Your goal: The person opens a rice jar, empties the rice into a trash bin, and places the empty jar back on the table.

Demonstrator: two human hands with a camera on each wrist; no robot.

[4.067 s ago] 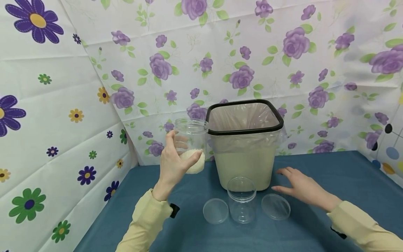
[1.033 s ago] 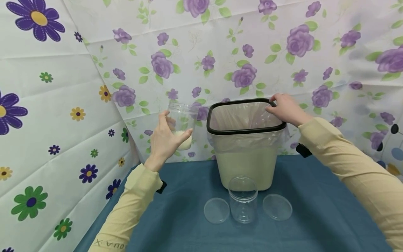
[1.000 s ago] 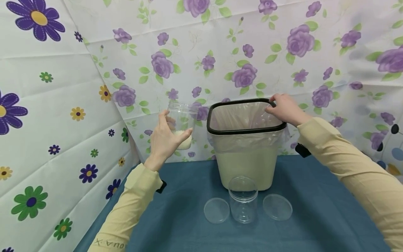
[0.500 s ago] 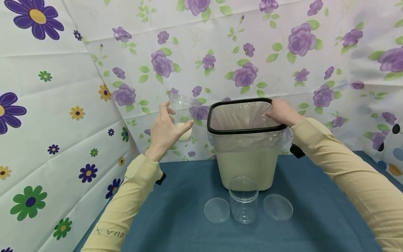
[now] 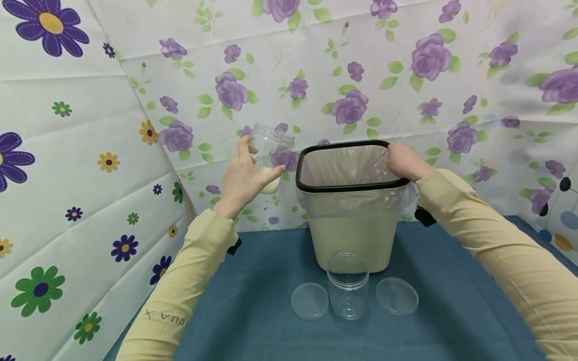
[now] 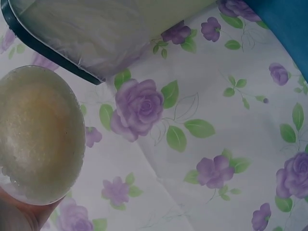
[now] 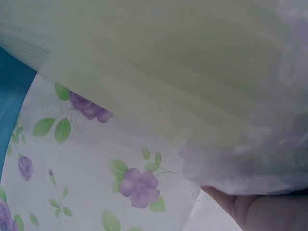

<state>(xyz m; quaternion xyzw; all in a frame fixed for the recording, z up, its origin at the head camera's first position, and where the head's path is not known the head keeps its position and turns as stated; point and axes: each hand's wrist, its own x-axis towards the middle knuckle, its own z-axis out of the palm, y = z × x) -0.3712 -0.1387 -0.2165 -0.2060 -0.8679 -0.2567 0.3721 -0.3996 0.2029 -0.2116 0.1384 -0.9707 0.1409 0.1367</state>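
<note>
My left hand (image 5: 246,178) grips a clear, lidless jar (image 5: 275,143) in the air to the left of the bin, tilted slightly toward it. White grains that look like rice (image 5: 271,186) lie in its bottom; the left wrist view shows them through the jar's base (image 6: 41,134). My right hand (image 5: 408,161) grips the black rim of a beige trash bin (image 5: 356,233) at its right side, over the plastic liner (image 5: 343,168); its fingertips are hidden. In the right wrist view, part of that hand (image 7: 269,211) shows under the liner's edge.
A second clear jar (image 5: 348,296), uncovered, stands in front of the bin on the blue tablecloth (image 5: 271,331). One clear round lid (image 5: 309,301) lies left of it, another lid (image 5: 397,297) right. Flowered sheets (image 5: 307,55) hang behind and at the sides.
My left hand has raised the jar, then brought it slightly right toward the bin, tilting it. My right hand has gone from the table up to the bin's rim and taken hold.
</note>
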